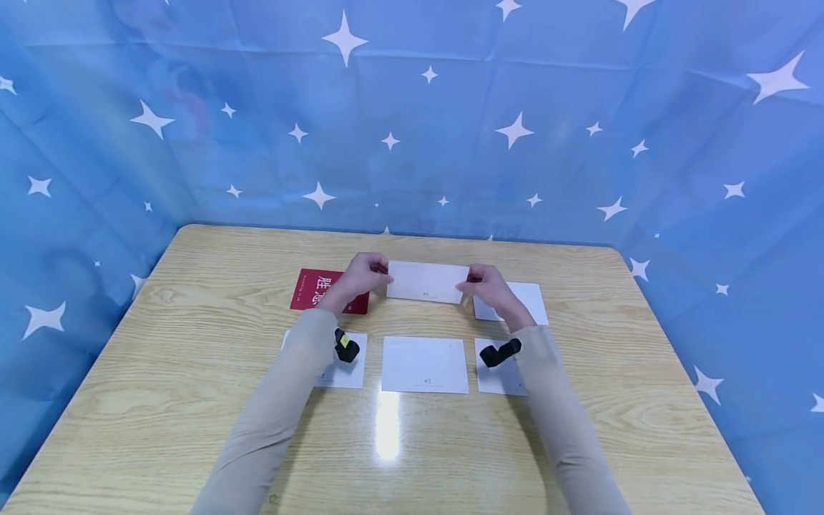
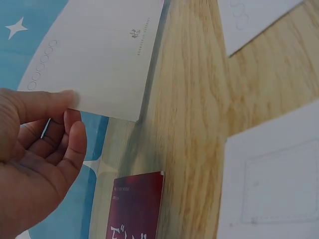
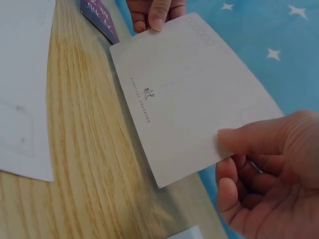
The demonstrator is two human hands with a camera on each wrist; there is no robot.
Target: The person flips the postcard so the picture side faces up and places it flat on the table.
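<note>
White card [image 1: 428, 282] pinched btwn both hands, just below ctr of head frame

Held at its two ends, printed face to the head cam, leaning rather than flat. For a good hold: light, matching pinch on each end, card taut w/o bowing, both ends at same height, thumbs off the print. Lower edge is prob. best squared w/ the table [image 1: 193, 322] edge. Can't tell if that edge touches the wood.

L hand [image 1: 360, 277]: narrow pinch on the card's left end, thumb on the face, other fingers curled below/behind. R hand [image 1: 493, 286]: same at the right end, thumb flat on the face near a corner, fingers curled under. Neither is spread wide.

Nearby: red card [image 1: 309, 290] w/ white lettering, left of ctr, partly behind L hand; back-right card [image 1: 528, 300], right of ctr, partly behind R arm. Lower down, three more white ones: left card [image 1: 352, 363], partly under L sleeve; middle card [image 1: 425, 365], fully in view; right card [image 1: 502, 377], partly under R sleeve.
</note>
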